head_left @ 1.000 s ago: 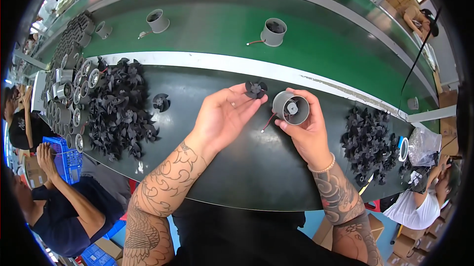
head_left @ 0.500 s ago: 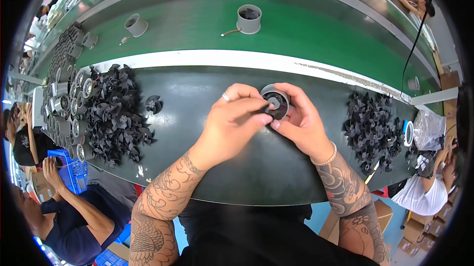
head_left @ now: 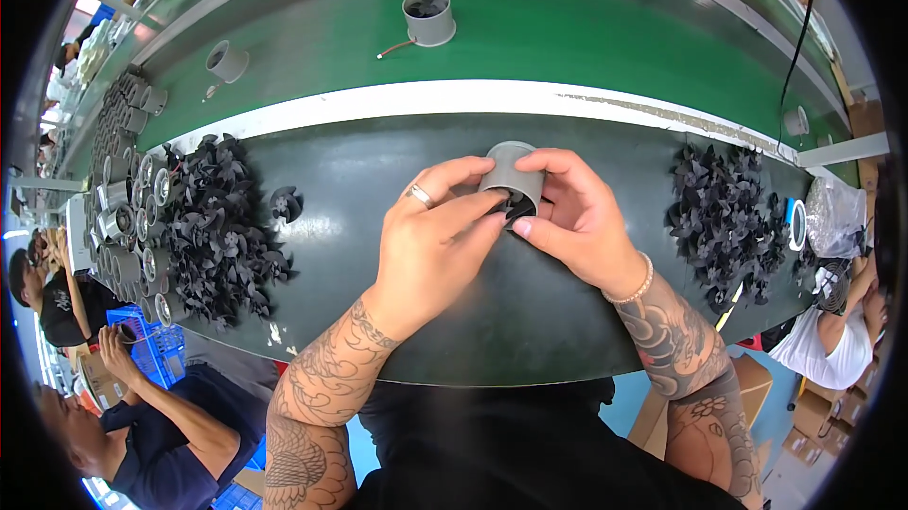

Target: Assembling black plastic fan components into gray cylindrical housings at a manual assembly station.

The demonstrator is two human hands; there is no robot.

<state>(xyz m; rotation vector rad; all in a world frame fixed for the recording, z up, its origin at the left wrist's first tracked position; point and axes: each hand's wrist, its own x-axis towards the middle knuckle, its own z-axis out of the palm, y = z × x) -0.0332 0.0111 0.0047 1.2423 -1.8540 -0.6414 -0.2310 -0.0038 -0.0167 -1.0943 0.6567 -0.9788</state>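
Grey housing [head_left: 513,169] is held in right hand [head_left: 586,219] above dark bench [head_left: 511,349]; left hand [head_left: 437,245] pinches black fan [head_left: 519,210] at its mouth. Fit's mostly hidden; a tilted push could jam or chip it.

Left fingers [head_left: 460,170] and right fingers [head_left: 560,162] hold a grey cylinder [head_left: 511,167], black fan [head_left: 518,211] at its mouth.

Matt plastic housing [head_left: 512,171], smooth glossy tabletop [head_left: 530,340]
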